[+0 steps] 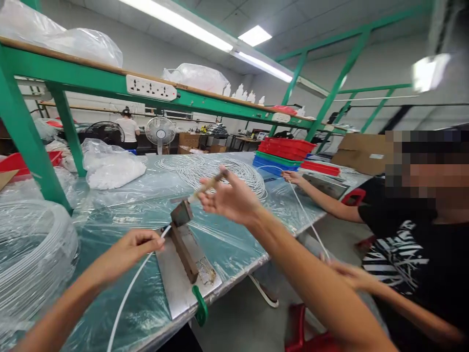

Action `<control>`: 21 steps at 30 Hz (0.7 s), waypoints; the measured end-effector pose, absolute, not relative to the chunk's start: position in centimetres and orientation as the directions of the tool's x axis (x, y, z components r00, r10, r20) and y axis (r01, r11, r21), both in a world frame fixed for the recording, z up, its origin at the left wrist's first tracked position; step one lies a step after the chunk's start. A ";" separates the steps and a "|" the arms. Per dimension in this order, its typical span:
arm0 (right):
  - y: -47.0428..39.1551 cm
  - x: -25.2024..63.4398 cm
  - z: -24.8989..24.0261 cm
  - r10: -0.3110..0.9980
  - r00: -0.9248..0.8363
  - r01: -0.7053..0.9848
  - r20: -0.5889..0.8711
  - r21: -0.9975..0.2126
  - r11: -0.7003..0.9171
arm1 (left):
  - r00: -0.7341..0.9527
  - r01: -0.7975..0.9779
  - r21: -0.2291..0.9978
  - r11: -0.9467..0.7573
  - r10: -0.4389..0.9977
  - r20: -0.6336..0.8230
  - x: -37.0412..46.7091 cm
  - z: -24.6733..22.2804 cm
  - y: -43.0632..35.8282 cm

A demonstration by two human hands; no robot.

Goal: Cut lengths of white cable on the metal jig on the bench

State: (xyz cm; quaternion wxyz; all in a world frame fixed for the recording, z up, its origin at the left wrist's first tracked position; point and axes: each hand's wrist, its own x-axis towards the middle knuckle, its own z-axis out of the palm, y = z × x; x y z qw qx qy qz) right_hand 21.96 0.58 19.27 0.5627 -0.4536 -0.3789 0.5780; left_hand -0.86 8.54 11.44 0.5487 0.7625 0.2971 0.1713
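My left hand [141, 244] pinches a thin white cable [128, 289] between thumb and fingers. The cable's upper end meets a small metal bench cutter, just below its dark metal block [181, 213]. Its lower length curves down out of view. My right hand [234, 198] is at the raised lever handle [209, 185] of the cutter, thumb near its tip and fingers loosely curled around it, somewhat blurred. A rusty bar [184, 254] runs along the cutter's steel base plate [170, 288]. A green clamp [200, 305] is at the plate's front edge.
A big coil of white cable [40, 264] lies at left; looser coils [234, 171] lie behind the cutter. At right a co-worker [403, 254] handles a white strand [304, 210]. Stacked red and blue trays [286, 146], a plastic bag [113, 166] and a green shelf frame [62, 132] stand around.
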 end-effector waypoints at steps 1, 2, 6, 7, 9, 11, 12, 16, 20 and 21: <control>2.7 22.3 19.8 0.998 0.023 -0.287 -0.063 -0.956 -0.054 | 0.753 0.263 0.951 -0.162 0.651 -0.097 -1.4 12.3 8.2; 5.0 22.6 20.1 0.999 0.002 -0.253 -0.035 -0.967 -0.033 | 0.736 0.256 0.961 -0.109 0.666 -0.121 -1.8 12.9 7.9; 13.6 23.0 20.5 0.999 0.043 0.007 -0.026 -1.000 -0.026 | 0.682 0.164 0.986 0.020 0.720 -0.128 -2.6 13.6 6.9; 15.5 22.9 20.3 0.996 0.073 0.055 -0.041 -0.997 -0.045 | 0.674 0.148 0.988 0.049 0.726 -0.137 -2.7 13.4 6.8; 18.6 22.5 19.9 0.989 0.124 0.104 -0.080 -0.990 -0.093 | 0.667 0.130 0.984 0.120 0.724 -0.176 -2.9 12.8 6.7; 20.6 21.9 19.2 0.981 0.166 0.127 -0.102 -0.984 -0.124 | 0.661 0.113 0.972 0.205 0.715 -0.227 -3.2 12.0 6.8; 21.3 21.6 18.8 0.977 0.187 0.140 -0.101 -0.982 -0.128 | 0.652 0.094 0.964 0.248 0.717 -0.248 -3.4 11.7 7.0; 21.4 20.2 17.2 0.966 0.257 0.201 0.018 -0.979 -0.035 | 0.559 -0.055 0.941 0.335 0.791 -0.248 -4.6 11.2 8.1; 17.8 18.4 16.1 0.950 0.248 0.248 0.187 -0.961 0.124 | 0.432 -0.225 0.950 0.218 0.896 -0.103 -5.8 12.6 9.2; 16.2 17.9 15.9 0.966 0.173 0.243 0.191 -0.959 0.146 | 0.366 -0.286 0.944 0.162 0.929 -0.049 -6.1 13.1 9.4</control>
